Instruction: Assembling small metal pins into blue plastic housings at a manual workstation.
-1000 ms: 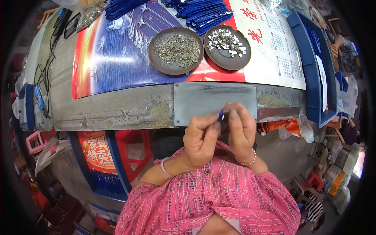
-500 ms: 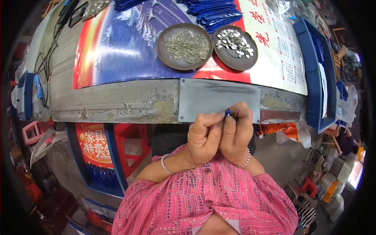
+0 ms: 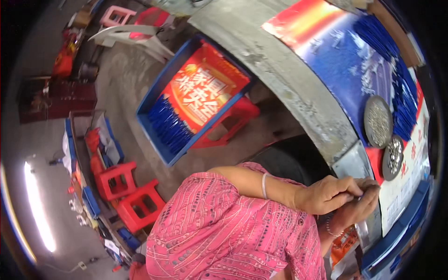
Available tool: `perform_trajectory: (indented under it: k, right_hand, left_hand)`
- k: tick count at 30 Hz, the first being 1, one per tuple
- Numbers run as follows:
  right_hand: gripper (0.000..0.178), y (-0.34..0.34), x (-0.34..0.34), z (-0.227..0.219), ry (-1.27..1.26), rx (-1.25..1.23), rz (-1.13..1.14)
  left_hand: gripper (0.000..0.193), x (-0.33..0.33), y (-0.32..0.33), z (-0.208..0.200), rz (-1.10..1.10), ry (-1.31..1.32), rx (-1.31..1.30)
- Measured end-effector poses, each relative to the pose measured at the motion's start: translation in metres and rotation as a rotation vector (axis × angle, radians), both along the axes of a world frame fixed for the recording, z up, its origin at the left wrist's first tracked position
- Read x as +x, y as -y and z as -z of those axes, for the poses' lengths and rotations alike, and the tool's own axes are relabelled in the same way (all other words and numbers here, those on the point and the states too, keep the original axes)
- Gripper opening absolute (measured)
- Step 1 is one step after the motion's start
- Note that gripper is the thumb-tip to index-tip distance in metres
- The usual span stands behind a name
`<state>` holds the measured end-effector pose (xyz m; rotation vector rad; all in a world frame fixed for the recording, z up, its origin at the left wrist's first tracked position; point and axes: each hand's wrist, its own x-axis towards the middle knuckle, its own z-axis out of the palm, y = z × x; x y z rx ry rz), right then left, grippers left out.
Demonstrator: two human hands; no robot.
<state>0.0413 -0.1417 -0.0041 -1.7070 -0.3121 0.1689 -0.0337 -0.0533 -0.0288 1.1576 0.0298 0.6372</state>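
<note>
My left hand [image 3: 329,195], with a pale band on its wrist, is closed, thumb and fingers pinched at the fingertips of my right hand [image 3: 357,208]. My right hand, with a beaded bracelet, is also closed. Earlier a small blue piece with a shiny end showed between these fingertips; the fingers now mostly hide it. Both hands are above the table's front edge by a grey metal plate [image 3: 351,164]. Beyond it, one dark round dish [image 3: 371,140] holds thin metal pins [image 3: 378,119], and a smaller one [image 3: 388,173] holds shiny round pieces [image 3: 395,156].
Dark blue strips [image 3: 403,109] lie in bundles behind the dishes. A blue tray [image 3: 396,238] stands at the table's right end. Left of the table is another blue tray [image 3: 152,103], with a red printed sheet and blue strips. Red stools [image 3: 140,205] stand on the floor.
The view has swung to the left and tilted, so the table and hands now appear at the right. The hands stay together; the small blue piece has gone mostly out of sight between the fingers.
</note>
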Motion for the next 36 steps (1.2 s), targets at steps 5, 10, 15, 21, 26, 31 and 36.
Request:
perform_trajectory:
  k: [5, 10, 15, 21, 26, 31, 36]
  right_hand:
    - [0.042, -0.002, 0.005, -0.001, 0.112, 0.23, -0.303]
    - [0.02, -0.009, 0.002, -0.01, 0.292, -0.166, -0.327]
    - [0.015, -0.022, -0.01, -0.014, 0.153, -0.102, -0.361]
    - [0.014, -0.019, -0.014, -0.02, 0.226, -0.129, -0.442]
    - [0.015, -0.003, -0.013, -0.027, 0.187, -0.139, -0.352]
    - [0.011, 0.005, 0.003, -0.029, 0.302, -0.213, -0.36]
    - [0.011, 0.021, 0.015, -0.024, 0.334, -0.204, -0.284]
  left_hand:
    - [0.025, -0.065, -0.093, 0.007, -0.288, -0.38, 0.598]
    - [0.015, -0.192, -0.227, 0.05, -0.759, -0.801, 0.869]
    - [0.01, -0.315, -0.279, 0.069, -0.879, -1.159, 1.118]
    - [0.009, -0.369, -0.289, 0.089, -0.876, -1.292, 1.148]
    - [0.012, -0.352, -0.297, 0.088, -0.871, -1.183, 1.261]
    - [0.015, -0.281, -0.286, 0.04, -0.969, -1.067, 1.2]
    - [0.018, -0.139, -0.239, -0.022, -0.654, -0.668, 1.125]
